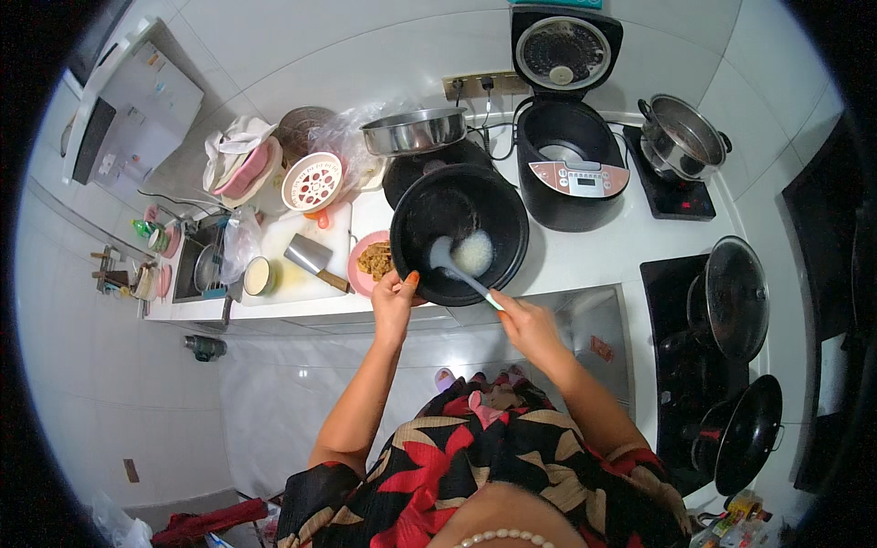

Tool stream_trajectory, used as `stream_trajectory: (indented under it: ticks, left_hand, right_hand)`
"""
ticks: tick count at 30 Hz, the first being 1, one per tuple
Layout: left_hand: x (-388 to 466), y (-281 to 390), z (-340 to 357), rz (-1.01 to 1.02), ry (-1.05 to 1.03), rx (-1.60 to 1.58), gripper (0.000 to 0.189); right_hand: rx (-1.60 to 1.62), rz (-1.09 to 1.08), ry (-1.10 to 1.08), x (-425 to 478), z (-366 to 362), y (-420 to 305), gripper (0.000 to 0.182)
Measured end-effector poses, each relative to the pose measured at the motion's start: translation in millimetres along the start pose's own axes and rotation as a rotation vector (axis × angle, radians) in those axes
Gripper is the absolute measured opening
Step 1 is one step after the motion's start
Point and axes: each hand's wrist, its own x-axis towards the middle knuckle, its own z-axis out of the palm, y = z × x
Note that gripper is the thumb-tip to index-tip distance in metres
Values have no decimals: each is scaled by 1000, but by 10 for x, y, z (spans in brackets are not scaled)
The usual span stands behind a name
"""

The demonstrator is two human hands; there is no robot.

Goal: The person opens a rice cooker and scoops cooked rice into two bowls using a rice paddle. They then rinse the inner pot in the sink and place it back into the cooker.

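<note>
My left hand (pixel 393 301) grips the near left rim of a black inner pot (pixel 438 198), which is tilted so its inside shows. In my right hand (pixel 531 329) is a ladle or rice spoon (pixel 467 276) with a grey head and a pale handle; its head is inside the pot, touching a small mound of white rice (pixel 473 253). Just behind and to the right stands a rice cooker (pixel 575 198) with its lid (pixel 563 51) up and no inner pot in it. A pink plate (pixel 356 272) of brown food (pixel 375 260) is partly hidden by the pot.
On a white cutting board (pixel 294 229) lie a cleaver (pixel 310 253) and a cup (pixel 259 276). A steel basin (pixel 414 131) stands behind the pot. A steel pot (pixel 684 137) is on a small cooktop (pixel 675 205) at right, with lidded pans (pixel 736 298) on the hob nearer. The sink (pixel 195 264) is at left.
</note>
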Motion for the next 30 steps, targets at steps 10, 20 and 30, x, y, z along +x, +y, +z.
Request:
stream_trajectory:
  ticks: [10,20,30]
  left_hand:
    - [107,-64,16,69,-5,53,17]
    - [145,-11,123,67,-19,26,16]
    - [439,-248,147,197,-34,81,10]
  right_hand:
    - [810,588,-46,288,-225,185,40]
    - [993,122,-196,504,-370,223,57]
    - [357,-183,149,485,-410,330,26]
